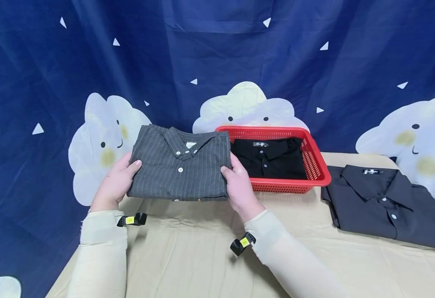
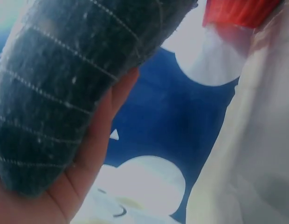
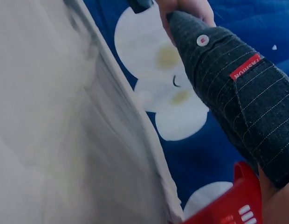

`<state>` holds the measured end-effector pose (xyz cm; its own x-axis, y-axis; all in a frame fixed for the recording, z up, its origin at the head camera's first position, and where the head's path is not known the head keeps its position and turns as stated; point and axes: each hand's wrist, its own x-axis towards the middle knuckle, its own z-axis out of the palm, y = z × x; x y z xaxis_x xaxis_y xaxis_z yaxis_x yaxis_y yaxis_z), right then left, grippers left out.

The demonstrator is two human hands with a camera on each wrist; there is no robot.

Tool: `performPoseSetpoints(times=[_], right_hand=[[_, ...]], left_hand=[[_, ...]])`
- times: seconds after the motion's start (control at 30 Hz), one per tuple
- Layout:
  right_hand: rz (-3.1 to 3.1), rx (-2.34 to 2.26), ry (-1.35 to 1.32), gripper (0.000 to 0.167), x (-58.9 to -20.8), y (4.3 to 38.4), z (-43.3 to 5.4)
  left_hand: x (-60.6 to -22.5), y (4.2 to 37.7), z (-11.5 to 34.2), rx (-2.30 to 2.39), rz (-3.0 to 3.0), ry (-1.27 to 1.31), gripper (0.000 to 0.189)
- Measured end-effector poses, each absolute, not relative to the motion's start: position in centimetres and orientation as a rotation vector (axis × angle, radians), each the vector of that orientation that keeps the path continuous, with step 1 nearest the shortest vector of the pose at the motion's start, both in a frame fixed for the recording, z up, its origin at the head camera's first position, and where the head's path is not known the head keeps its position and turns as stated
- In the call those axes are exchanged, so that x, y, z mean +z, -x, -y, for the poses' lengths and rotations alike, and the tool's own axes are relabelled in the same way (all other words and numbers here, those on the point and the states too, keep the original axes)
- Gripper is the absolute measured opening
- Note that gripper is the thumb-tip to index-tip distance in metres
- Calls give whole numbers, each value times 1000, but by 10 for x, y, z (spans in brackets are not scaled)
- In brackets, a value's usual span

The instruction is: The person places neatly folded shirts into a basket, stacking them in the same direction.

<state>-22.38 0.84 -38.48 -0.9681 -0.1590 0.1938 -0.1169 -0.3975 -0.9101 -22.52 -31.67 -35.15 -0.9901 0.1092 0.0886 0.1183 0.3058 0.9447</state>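
Note:
A folded dark grey pinstriped shirt (image 1: 180, 174) is held up off the table between both hands, its buttoned collar on the far side. My left hand (image 1: 117, 182) grips its left edge, thumb on top and fingers underneath. On the opposite edge, my right hand (image 1: 240, 186) holds it the same way. In the left wrist view the striped cloth (image 2: 65, 84) lies against the left palm. A red tag and a white button show on the shirt (image 3: 256, 102) in the right wrist view.
Right of the held shirt stands a red plastic basket (image 1: 320, 174) with a folded black shirt (image 1: 269, 161) inside. Farther right a folded dark grey shirt (image 1: 389, 207) lies on the beige-covered table (image 1: 187, 256). Behind hangs a blue curtain (image 1: 217, 49) with clouds.

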Motion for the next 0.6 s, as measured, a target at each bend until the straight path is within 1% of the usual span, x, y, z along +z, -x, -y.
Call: performPoseSetpoints(times=[0.17,0.37,0.6], right_hand=[[-1708,-2585,342,53,-384,227,-27],[-1730,-2597,352,51,-380,227,-47],[-1827,-2568,343,52,-372,225,-72]], left_hand=[[-346,223,301,-1752,2533,216,51],[-344,222,283,-1692,2538,234,51],[-350,229,266,-1674,2512,415,47]])
